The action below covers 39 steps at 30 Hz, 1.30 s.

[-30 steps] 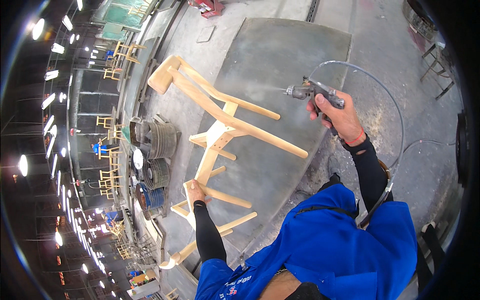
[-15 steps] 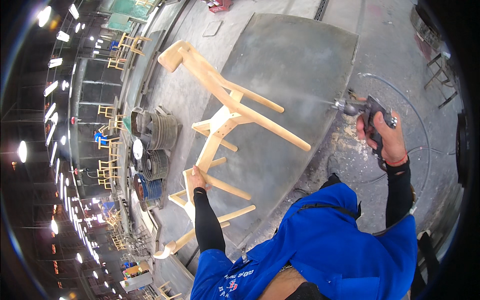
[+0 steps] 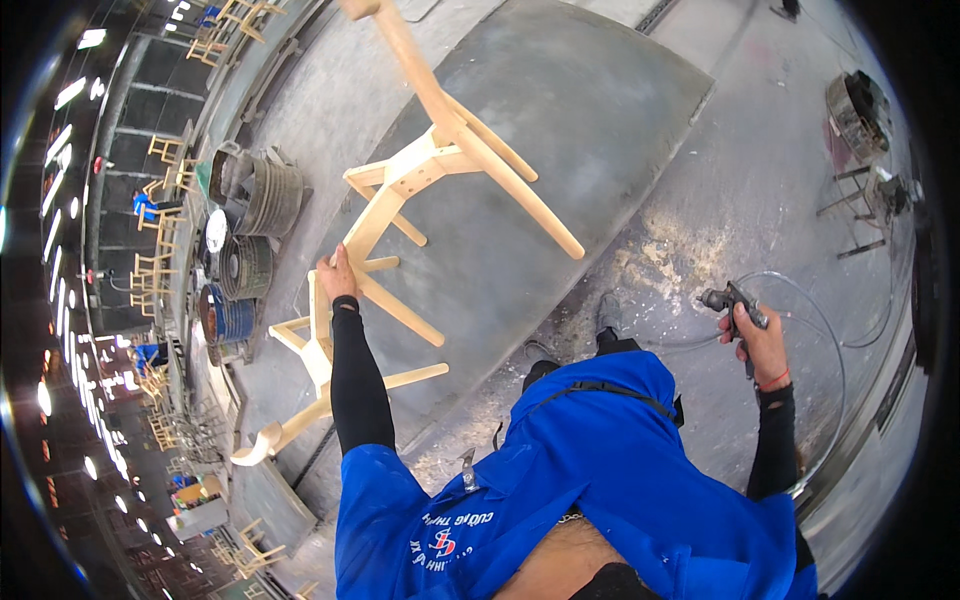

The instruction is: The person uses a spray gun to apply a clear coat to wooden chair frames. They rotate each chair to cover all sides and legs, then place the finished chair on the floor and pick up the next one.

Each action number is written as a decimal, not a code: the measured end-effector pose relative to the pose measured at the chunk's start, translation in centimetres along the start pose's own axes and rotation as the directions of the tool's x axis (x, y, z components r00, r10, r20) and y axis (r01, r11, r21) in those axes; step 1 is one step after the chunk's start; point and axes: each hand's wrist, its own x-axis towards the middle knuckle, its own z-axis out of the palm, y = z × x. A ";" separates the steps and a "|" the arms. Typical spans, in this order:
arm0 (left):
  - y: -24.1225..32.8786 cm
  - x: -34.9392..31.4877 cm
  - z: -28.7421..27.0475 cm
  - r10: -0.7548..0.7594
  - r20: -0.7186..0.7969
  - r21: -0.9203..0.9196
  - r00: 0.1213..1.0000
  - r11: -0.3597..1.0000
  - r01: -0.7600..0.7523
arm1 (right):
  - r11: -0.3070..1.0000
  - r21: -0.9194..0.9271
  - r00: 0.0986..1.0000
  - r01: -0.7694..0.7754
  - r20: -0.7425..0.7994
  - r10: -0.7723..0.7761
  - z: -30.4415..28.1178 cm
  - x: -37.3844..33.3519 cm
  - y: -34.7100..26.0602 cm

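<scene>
My left hand [image 3: 338, 274] is closed round a rail of a pale, bare-looking wooden chair frame [image 3: 378, 222]. The frame lies tilted over a grey board, with several round legs pointing toward me and to the right. Its curved top part runs out past the upper edge of the view. Well off to the right, my right hand [image 3: 764, 348] grips a dark spray gun [image 3: 737, 303] by its handle. A hose [image 3: 828, 330] curves away from the gun. No spray mist shows at its nozzle.
The large grey board [image 3: 570, 90] lies beneath the chair frame. Round drums [image 3: 275, 197] stand to the left, with several chairs [image 3: 150, 280] beyond them. At the right are another drum [image 3: 858, 118] and a dark metal stand [image 3: 868, 205]. Pale flecks [image 3: 690, 250] cover the floor.
The spray gun has moved lower and away from the chair frame, and its mist is gone. My left hand keeps hold of the frame. The view has shifted, so the frame appears further left and higher.
</scene>
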 end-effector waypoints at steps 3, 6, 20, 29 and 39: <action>4.1 -1.8 -0.2 0.031 -0.150 0.079 0.988 0.997 -0.019 | 0.991 0.083 0.994 0.109 -0.038 -0.106 1.7 -1.8 -1.0; 6.5 -3.0 -0.9 0.094 -0.131 0.031 0.987 0.995 -0.090 | 0.919 0.231 0.945 0.320 -0.145 -0.293 4.9 -4.2 -2.5; 5.0 -1.1 -0.3 0.433 -0.047 0.069 0.900 0.901 -0.429 | 0.849 0.173 0.866 0.500 -0.111 -0.487 14.7 -5.9 -5.0; 6.0 -1.5 -2.4 0.211 0.113 -0.088 0.971 0.975 -0.202 | 0.817 0.258 0.804 0.517 0.181 -0.566 18.4 -8.4 -4.9; 6.6 0.0 -3.2 0.255 0.260 -0.271 0.931 0.945 -0.183 | 0.845 0.275 0.842 0.458 0.168 -0.512 19.4 -7.8 -4.5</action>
